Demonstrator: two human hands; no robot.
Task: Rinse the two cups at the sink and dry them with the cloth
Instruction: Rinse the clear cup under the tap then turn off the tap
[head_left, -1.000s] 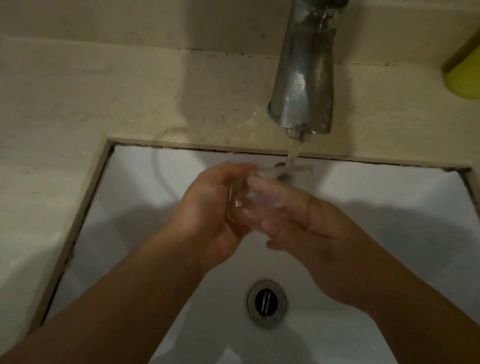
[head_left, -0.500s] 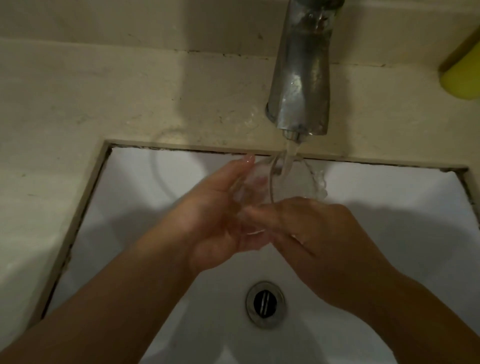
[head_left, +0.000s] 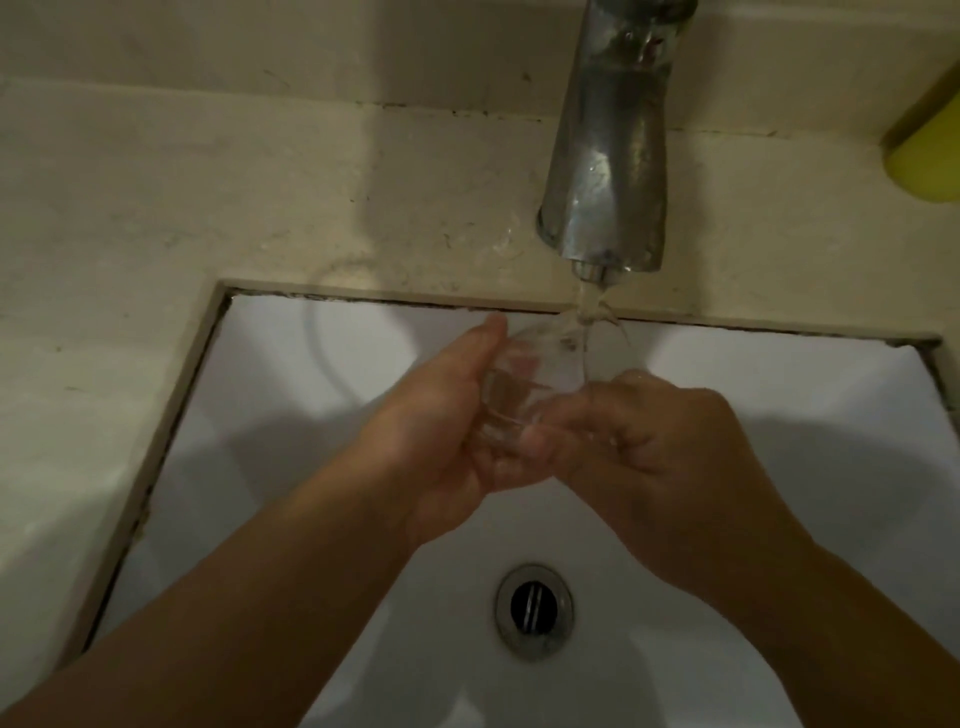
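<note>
A clear glass cup (head_left: 535, 379) lies tilted between both hands over the white sink (head_left: 291, 364), its mouth turned up to the right. Water from the metal tap (head_left: 610, 156) strikes its rim and splashes. My left hand (head_left: 441, 431) cradles the cup from the left, fingers pointing up along its side. My right hand (head_left: 654, 447) closes on the cup's lower right side, fingers curled. Only one cup shows; no cloth is in view.
A beige stone counter (head_left: 156, 208) surrounds the basin. The round metal drain (head_left: 535, 610) sits in the basin below my hands. A yellow container (head_left: 930, 145) stands at the back right edge of the counter.
The cup has been turned between my hands under the running water, from lying sideways to mouth up towards the stream. My right hand has shifted from over the cup to its lower right side.
</note>
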